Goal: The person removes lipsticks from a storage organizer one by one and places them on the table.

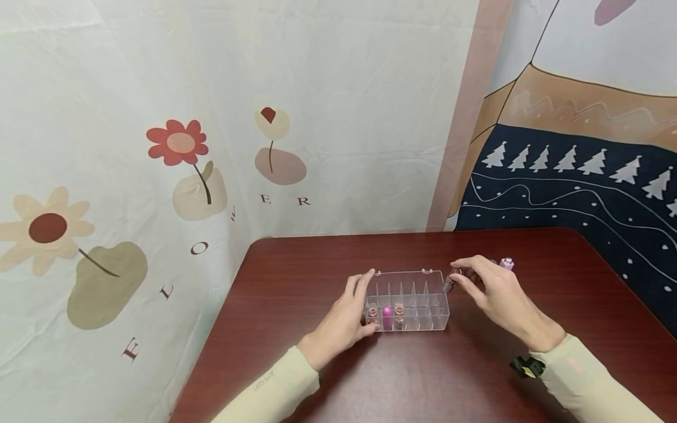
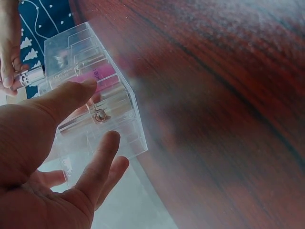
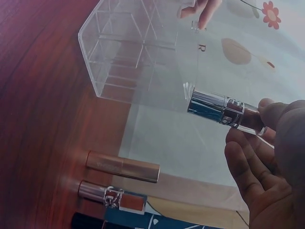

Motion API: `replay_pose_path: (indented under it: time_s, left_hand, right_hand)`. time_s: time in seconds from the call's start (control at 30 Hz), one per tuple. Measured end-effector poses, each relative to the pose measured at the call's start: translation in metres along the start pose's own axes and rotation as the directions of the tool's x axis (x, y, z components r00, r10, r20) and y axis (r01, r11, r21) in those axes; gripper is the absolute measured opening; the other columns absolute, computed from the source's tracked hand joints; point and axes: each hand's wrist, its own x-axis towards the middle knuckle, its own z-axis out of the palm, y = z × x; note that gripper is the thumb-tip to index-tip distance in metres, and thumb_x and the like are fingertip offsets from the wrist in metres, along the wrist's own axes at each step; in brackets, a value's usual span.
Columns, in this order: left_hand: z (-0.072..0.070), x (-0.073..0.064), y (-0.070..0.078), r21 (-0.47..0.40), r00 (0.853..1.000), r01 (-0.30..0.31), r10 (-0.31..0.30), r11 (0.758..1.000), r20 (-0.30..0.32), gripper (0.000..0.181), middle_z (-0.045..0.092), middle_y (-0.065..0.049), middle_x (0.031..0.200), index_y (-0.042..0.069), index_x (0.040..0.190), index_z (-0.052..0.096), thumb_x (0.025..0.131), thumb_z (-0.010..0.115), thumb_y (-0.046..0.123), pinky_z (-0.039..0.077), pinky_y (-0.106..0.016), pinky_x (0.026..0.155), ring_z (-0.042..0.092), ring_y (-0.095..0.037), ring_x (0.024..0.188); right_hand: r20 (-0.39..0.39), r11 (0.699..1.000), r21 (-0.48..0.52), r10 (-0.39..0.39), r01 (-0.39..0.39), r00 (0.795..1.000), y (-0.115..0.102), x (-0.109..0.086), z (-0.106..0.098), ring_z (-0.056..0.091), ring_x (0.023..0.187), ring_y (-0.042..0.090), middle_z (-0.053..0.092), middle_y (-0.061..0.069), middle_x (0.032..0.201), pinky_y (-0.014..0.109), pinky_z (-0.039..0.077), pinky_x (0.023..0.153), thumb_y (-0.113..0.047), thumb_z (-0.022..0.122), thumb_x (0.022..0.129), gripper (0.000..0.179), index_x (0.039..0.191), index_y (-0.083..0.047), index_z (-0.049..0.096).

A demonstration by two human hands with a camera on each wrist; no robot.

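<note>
A clear plastic organizer box (image 1: 438,322) with an upright lid stands on the table. In its front left compartments are a pink tube (image 1: 387,318) and two clear-and-metallic tubes, one being the tube (image 1: 399,318) right of the pink one. My left hand (image 1: 340,317) spans the box's left end, thumb at the front and extended fingers toward the back. Beside the right end, my right hand (image 1: 497,294) pinches a lipstick tube (image 3: 224,109) between thumb and fingers. Its silver end points toward the box, apart from the compartments in the right wrist view.
Several tubes stand upright beyond the right hand: a rose-gold tube (image 3: 123,167), a silver-and-red tube (image 3: 112,194) and a dark tube (image 3: 90,222). A pale pink tube (image 1: 506,263) shows behind the right hand. The brown table (image 1: 296,264) meets printed cloth (image 1: 349,117) behind.
</note>
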Motion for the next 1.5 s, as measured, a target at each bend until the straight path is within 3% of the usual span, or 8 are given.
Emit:
replay_pose_path:
  time_s: [0.53, 0.67, 0.77, 0.83, 1.3, 1.5]
  left_hand:
    - [0.001, 0.000, -0.001, -0.002, 1.000, 0.001, -0.001, 1.000, 0.001, 0.121, 0.044, -0.020, 0.171, 0.008, 0.184, 0.023, 0.093, 0.102, 0.015, 0.068, -0.032, 0.094, 0.057, -0.007, 0.081]
    - [0.001, 0.000, -0.001, -0.002, 1.000, 0.005, -0.005, 1.000, 0.005, 0.121, 0.044, -0.020, 0.171, 0.009, 0.184, 0.022, 0.093, 0.101, 0.015, 0.068, -0.031, 0.094, 0.057, -0.007, 0.081]
    - [0.001, 0.000, -0.001, -0.004, 1.000, 0.006, -0.006, 1.000, 0.006, 0.121, 0.044, -0.020, 0.171, 0.009, 0.185, 0.021, 0.093, 0.101, 0.015, 0.068, -0.031, 0.095, 0.057, -0.007, 0.081]
    - [0.001, 0.000, -0.001, -0.003, 1.000, 0.004, -0.004, 1.000, 0.005, 0.121, 0.044, -0.020, 0.171, 0.009, 0.185, 0.021, 0.093, 0.101, 0.015, 0.069, -0.032, 0.095, 0.058, -0.007, 0.081]
    - [0.001, 0.000, -0.001, -0.002, 1.000, 0.001, -0.001, 1.000, 0.002, 0.121, 0.045, -0.020, 0.171, 0.009, 0.184, 0.022, 0.093, 0.101, 0.014, 0.069, -0.031, 0.095, 0.058, -0.007, 0.080]
    - [0.001, 0.000, 0.000, -0.004, 1.000, 0.003, -0.003, 1.000, 0.002, 0.122, 0.045, -0.020, 0.171, 0.010, 0.185, 0.021, 0.094, 0.101, 0.015, 0.069, -0.031, 0.096, 0.059, -0.007, 0.082]
  right_hand:
    - [-0.003, 1.000, -0.018, 0.016, -0.016, 1.000, 0.013, -0.009, -0.003, 0.064, 0.080, 0.008, 0.079, 0.000, 0.101, 0.015, 0.054, 0.073, -0.049, 0.061, 0.118, 0.052, 0.129, -0.003, 0.082]
    - [0.028, 0.998, -0.039, 0.043, -0.042, 0.999, 0.016, -0.012, -0.004, 0.066, 0.081, 0.007, 0.080, 0.001, 0.105, 0.012, 0.054, 0.075, -0.022, 0.084, 0.109, 0.030, 0.131, -0.002, 0.081]
    - [0.045, 0.996, -0.061, 0.067, -0.064, 0.997, 0.018, -0.015, -0.004, 0.066, 0.081, 0.007, 0.080, 0.000, 0.104, 0.012, 0.054, 0.075, 0.003, 0.096, 0.089, 0.044, 0.130, -0.002, 0.081]
    - [0.048, 0.995, -0.072, 0.077, -0.074, 0.996, 0.019, -0.016, -0.004, 0.066, 0.080, 0.007, 0.079, 0.000, 0.102, 0.013, 0.054, 0.073, 0.010, 0.099, 0.081, 0.051, 0.127, -0.002, 0.081]
    - [0.082, 0.986, -0.100, 0.143, -0.135, 0.986, 0.029, -0.024, 0.000, 0.070, 0.079, 0.007, 0.081, -0.001, 0.094, 0.010, 0.056, 0.073, 0.003, 0.100, 0.084, 0.040, 0.119, -0.004, 0.081]
    - [0.121, 0.978, -0.099, 0.196, -0.185, 0.973, 0.032, -0.028, 0.004, 0.073, 0.082, 0.008, 0.084, -0.002, 0.096, 0.008, 0.057, 0.076, -0.001, 0.099, 0.088, 0.035, 0.118, -0.005, 0.082]
